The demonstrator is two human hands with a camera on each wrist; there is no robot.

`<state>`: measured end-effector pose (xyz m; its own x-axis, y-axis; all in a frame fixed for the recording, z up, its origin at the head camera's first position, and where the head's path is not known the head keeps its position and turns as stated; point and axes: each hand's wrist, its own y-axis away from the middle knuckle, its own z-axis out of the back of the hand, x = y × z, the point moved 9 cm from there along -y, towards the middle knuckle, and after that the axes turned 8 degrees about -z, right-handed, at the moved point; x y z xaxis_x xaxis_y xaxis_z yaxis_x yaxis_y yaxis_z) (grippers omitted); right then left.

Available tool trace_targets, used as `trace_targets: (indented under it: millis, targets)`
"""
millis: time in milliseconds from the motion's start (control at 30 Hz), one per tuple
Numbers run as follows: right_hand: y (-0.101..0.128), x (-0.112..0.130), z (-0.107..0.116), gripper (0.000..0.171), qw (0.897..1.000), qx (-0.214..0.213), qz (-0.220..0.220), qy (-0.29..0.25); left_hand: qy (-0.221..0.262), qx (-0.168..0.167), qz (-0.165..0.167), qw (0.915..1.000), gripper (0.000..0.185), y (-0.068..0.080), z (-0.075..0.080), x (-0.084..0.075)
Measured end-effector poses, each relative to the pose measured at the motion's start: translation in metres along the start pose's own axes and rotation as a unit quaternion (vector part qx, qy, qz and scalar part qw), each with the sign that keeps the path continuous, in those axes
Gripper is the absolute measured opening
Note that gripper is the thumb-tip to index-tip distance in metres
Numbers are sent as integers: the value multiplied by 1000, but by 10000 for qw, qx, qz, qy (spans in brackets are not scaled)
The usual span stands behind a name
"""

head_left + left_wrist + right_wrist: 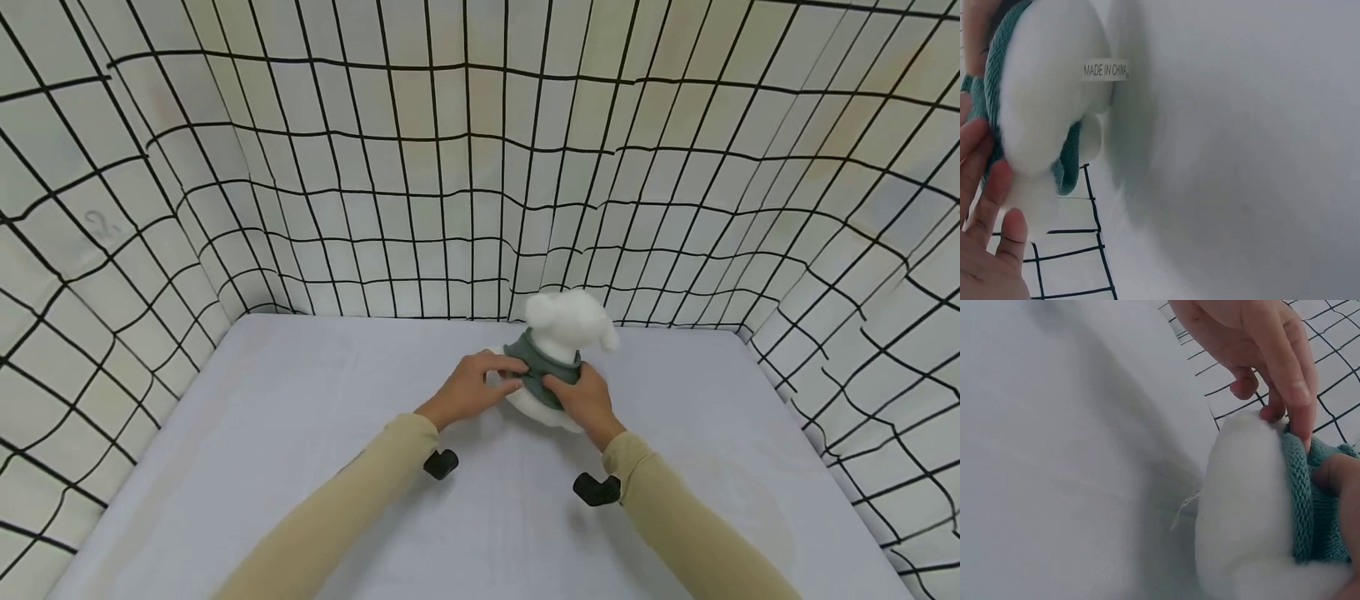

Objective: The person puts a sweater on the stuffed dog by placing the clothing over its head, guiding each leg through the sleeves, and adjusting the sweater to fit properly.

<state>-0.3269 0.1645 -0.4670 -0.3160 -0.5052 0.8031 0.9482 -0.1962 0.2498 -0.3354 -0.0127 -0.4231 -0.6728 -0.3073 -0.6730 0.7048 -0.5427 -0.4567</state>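
Note:
A white plush toy [570,321] with a rounded head and a floppy ear-like flap is on the white surface, its head pointing away from me. It wears a green knitted sweater [553,377]. My left hand [474,385] is at the sweater's left edge, index finger and thumb pinching the knit. My right hand [588,400] grips the sweater on the other side, thumb on the knit and the other fingers mostly hidden behind the toy. In the left wrist view a white tag [1105,70] reading MADE IN CHINA sticks out from the toy's lower body.
A black wire grid [468,137] with pale panels behind it encloses the white tabletop [315,375] at the back and both sides. Black camera mounts [597,489] hang beneath both wrists, close above the tabletop.

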Motion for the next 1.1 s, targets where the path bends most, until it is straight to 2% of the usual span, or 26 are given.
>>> trace_targets:
  millis: [67, 133, 233, 333, 467, 567, 700, 800, 967, 1000, 1100]
  targets:
    - [-2, -2, 3, 67, 9998, 49, -136, -113, 431, -387, 196, 9981, 18, -3, 8, 6]
    - [-2, -3, 5, 66, 9995, 119, -232, -187, 858, -838, 522, 9914, 15, -3, 18, 13]
    - [-3, -7, 5, 66, 9974, 311, -420, -487, 1377, -1362, 1018, 9758, 18, 0, 29, 25]
    - [-4, -9, 8, 64, 9924, 505, -623, -931, 1845, -1520, 1614, 9575, 27, 1, 30, 40]
    - [-5, -9, 10, 60, 9794, 735, -919, -1640, 2622, -1230, 2361, 9276, 42, 5, 18, 58]
    - [-5, -5, 7, 63, 9683, 985, -1014, -2059, 3407, -990, 2713, 8947, 53, 9, 5, 63]
    - [-2, -2, 1, 71, 9582, 1297, -1094, -2304, 4273, -579, 2909, 8540, 67, 13, -14, 60]
    - [0, -2, -3, 73, 9580, 1374, -1030, -2294, 4733, -95, 2954, 8298, 79, 16, -26, 54]
    - [3, 5, -7, 53, 9629, 1497, -518, -2184, 5207, 714, 2862, 8011, 102, 19, -40, 40]
    - [4, 7, -8, 47, 9641, 1525, -417, -2132, 5245, 796, 2857, 7981, 103, 20, -41, 38]
    - [4, 12, -6, 35, 9681, 1513, -225, -1984, 5213, 894, 2800, 8012, 95, 20, -42, 34]
